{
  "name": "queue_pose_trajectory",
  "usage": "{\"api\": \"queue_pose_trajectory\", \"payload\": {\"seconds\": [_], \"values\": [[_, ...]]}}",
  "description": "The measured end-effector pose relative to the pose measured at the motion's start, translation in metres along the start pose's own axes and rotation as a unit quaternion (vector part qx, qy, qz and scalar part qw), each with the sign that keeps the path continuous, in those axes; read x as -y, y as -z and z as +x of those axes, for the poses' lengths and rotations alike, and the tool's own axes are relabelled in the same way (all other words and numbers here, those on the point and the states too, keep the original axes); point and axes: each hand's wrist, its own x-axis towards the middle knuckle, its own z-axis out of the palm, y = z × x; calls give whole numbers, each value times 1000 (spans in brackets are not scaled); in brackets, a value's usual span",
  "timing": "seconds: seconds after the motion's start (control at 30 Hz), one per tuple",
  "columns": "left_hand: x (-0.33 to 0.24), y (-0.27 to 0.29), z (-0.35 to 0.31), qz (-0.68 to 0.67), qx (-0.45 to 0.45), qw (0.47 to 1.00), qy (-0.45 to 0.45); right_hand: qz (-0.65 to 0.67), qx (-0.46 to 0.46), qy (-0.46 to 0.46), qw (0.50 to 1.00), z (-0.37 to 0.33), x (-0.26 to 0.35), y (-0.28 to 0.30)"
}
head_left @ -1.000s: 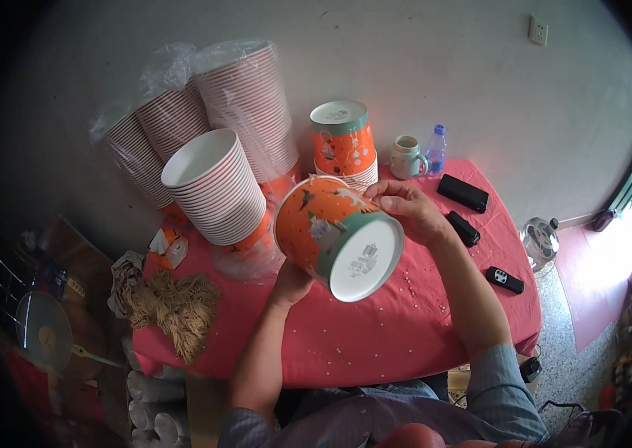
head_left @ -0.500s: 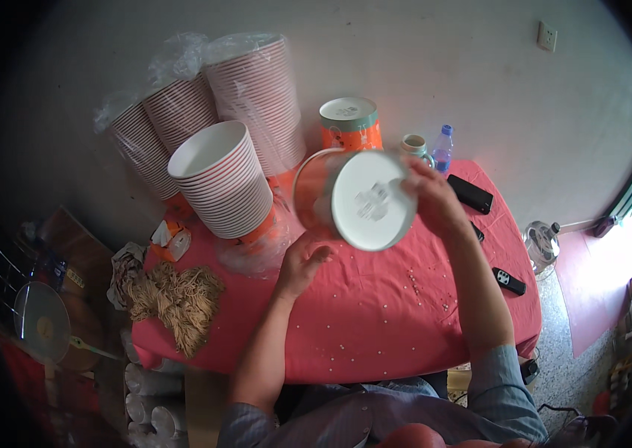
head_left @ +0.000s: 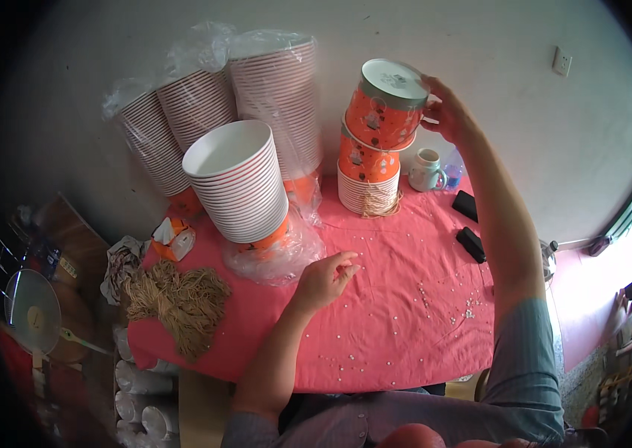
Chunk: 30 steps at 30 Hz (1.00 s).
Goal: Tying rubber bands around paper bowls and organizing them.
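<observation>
My right hand [head_left: 444,112] grips the side of an orange paper bucket [head_left: 384,119], turned bottom up with its white base on top. This bucket sits slightly tilted on an upside-down stack of matching buckets [head_left: 368,160], whose white rims are nested near the table. Beige strings [head_left: 384,205] hang at the foot of that stack. Over the middle of the table is my left hand [head_left: 325,281], holding nothing, with thumb and fingers apart. Left of it leans a tall nest of upright white buckets [head_left: 235,187] on crumpled clear plastic [head_left: 275,261].
Plastic-wrapped bucket stacks [head_left: 196,112] lean against the wall. A bundle of beige strings [head_left: 178,302] and an orange tissue pack [head_left: 174,239] lie at the left. A mug [head_left: 426,172], a bottle [head_left: 453,170] and black objects [head_left: 471,245] are on the right. Small white bits dot the red tablecloth [head_left: 375,328].
My right hand has carried the bucket up and away from me, onto the stack at the back. My left hand has let go of it and moved slightly right and nearer.
</observation>
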Motion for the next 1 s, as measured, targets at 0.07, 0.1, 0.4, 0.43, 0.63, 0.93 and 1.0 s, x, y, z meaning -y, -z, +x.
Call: {"api": "queue_pose_trajectory", "payload": {"seconds": [0.07, 0.1, 0.4, 0.43, 0.63, 0.93, 1.0], "values": [[0, 1, -1, 21, 0, 1000, -11, -1, 8, -35, 999, 8, -5, -12], [-1, 2, -1, 20, 0, 1000, -9, -2, 8, -38, 999, 13, -9, -13], [-8, 6, 2, 28, 15, 999, -22, -58, 1, -124, 991, 33, -43, -22], [-8, 7, 3, 30, 22, 999, -21, -59, -1, -128, 990, 32, -48, -24], [-7, 8, 3, 22, 25, 999, -8, -56, -22, -133, 989, 28, -60, -28], [-8, 8, 2, 30, 30, 999, -16, -66, -20, -133, 989, 25, -66, -29], [-8, 8, 2, 27, 27, 999, -22, -68, -23, -135, 988, 26, -66, -29]]}}
